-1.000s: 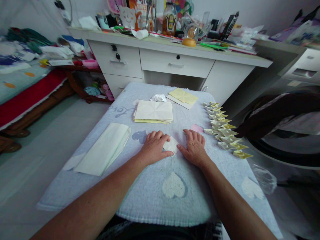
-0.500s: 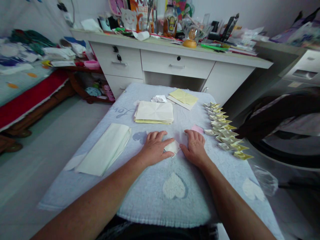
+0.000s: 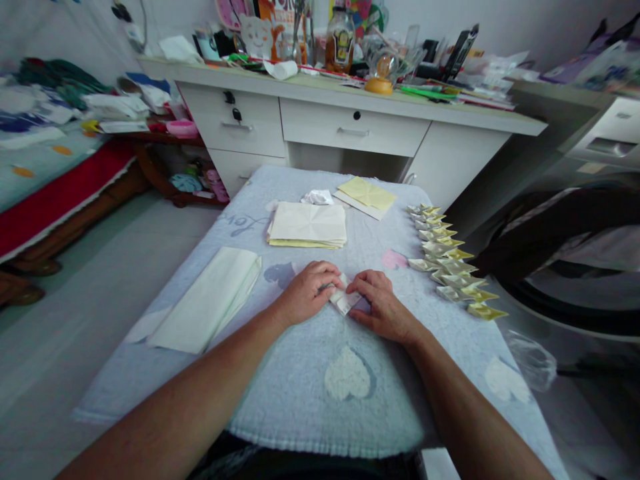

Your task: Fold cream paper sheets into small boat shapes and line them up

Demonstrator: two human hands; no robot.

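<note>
So the action's right in the middle of the cloth-covered worktop (image 3: pixel 290 400), where a small folded paper (image 3: pixel 344 303) sits between the two hands. Left hand (image 3: pixel 313 290) has its fingers curled in and looks to be gripping the paper's left side, though the exact hold is half hidden behind the knuckles. Right hand (image 3: pixel 381 305) is pinching the other side, fingertips on top and thumb down near the closer edge. Neither one's let go, far as I can tell

Progress-wise, I'd call this piece partway: it's down to a compact little packet with some layers showing, but it's pretty flat and nothing like the pointy folded pieces (image 3: pixel 454 265) bunched in a strip along the right side. Those look finished to me, white and yellow bits both, and I'm not gonna attempt an exact count because the far ones overlap

What's left? There's a decent stack of creased sheets (image 3: pixel 307 223) beyond the hands, white on top with yellow peeking out underneath, plus a yellow sheet (image 3: pixel 367 192) lying over a white one at the far edge. Those have crease lines but lie flat, so I'd guess they're only prepped. The long white bundle (image 3: pixel 210 300) off to the left also looks untouched, can't tell what it's for though
</note>
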